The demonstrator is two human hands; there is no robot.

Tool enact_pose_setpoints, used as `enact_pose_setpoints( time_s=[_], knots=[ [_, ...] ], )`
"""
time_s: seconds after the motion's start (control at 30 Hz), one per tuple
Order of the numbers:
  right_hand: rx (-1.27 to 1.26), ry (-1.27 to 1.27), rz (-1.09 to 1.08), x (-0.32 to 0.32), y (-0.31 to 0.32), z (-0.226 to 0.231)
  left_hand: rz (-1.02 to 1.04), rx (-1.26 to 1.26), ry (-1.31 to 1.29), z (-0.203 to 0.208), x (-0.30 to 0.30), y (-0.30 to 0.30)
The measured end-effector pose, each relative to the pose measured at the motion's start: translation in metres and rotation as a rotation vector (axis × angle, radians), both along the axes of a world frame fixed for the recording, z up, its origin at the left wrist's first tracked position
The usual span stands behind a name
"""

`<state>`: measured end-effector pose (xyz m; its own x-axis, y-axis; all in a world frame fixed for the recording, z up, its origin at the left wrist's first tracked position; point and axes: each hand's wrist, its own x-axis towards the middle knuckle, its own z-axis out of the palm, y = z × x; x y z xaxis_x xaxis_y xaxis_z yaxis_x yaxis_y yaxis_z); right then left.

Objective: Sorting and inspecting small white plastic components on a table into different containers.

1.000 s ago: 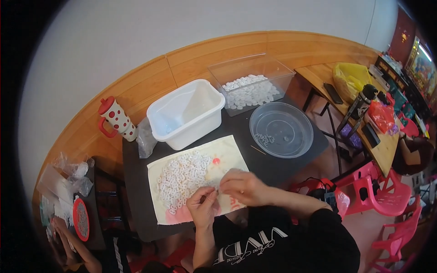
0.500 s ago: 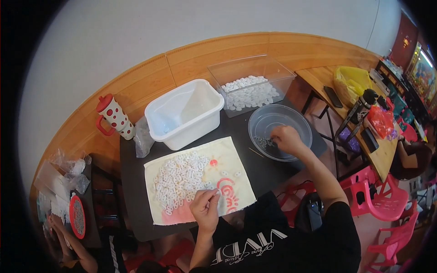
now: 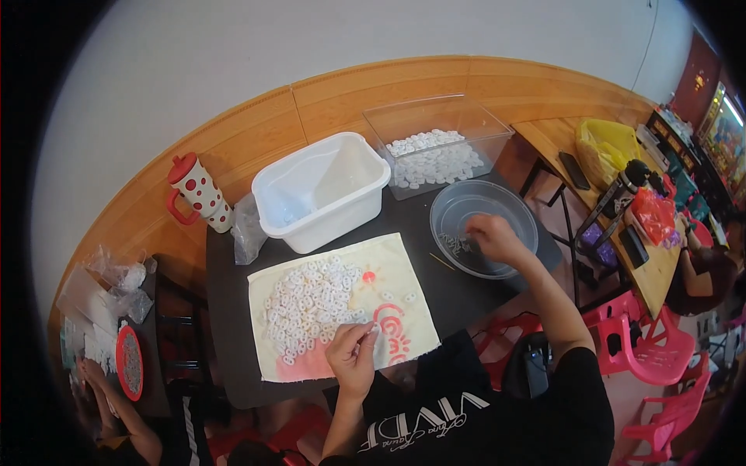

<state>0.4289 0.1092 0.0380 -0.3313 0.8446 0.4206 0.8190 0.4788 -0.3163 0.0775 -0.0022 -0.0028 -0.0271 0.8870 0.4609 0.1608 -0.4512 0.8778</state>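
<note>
Head view: we see the left hand (image 3: 351, 359) above the near edge of a pale cloth (image 3: 408, 317), its grip pinched on what looks like one white piece (image 3: 374, 328). The right hand (image 3: 497, 238) dips into a round clear tray (image 3: 522, 225), fingertips at the small grey bits (image 3: 452, 243); we cannot tell whether that grip is closed. Most pieces lie in a heap (image 3: 311, 303) on the cloth. We judge them light, stiff and easily dropped, best held by the rim; the bits seem thin and slippery, best pinched mid-length. We count two loose pieces (image 3: 387, 296) right of the heap, one cloth, one tray, one white tub (image 3: 342, 227), one clear box (image 3: 489, 140) with white discs (image 3: 435, 159), and one spotted tumbler (image 3: 203, 194) on the dark desk (image 3: 231, 318); heap, bits and discs are too many to count.
</note>
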Motion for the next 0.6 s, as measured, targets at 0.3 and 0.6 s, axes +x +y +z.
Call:
enact_pose_setpoints(
  time_s=[0.3, 0.6],
  knots=[
    [-0.423, 1.058, 0.306, -0.124, -0.077, 0.012, -0.007, -0.013, -0.004, -0.001, 0.000, -0.001],
    [-0.594, 1.154, 0.409, -0.196, -0.080, -0.030, -0.088, -0.090, -0.156, -0.011, -0.006, -0.003]
  ],
)
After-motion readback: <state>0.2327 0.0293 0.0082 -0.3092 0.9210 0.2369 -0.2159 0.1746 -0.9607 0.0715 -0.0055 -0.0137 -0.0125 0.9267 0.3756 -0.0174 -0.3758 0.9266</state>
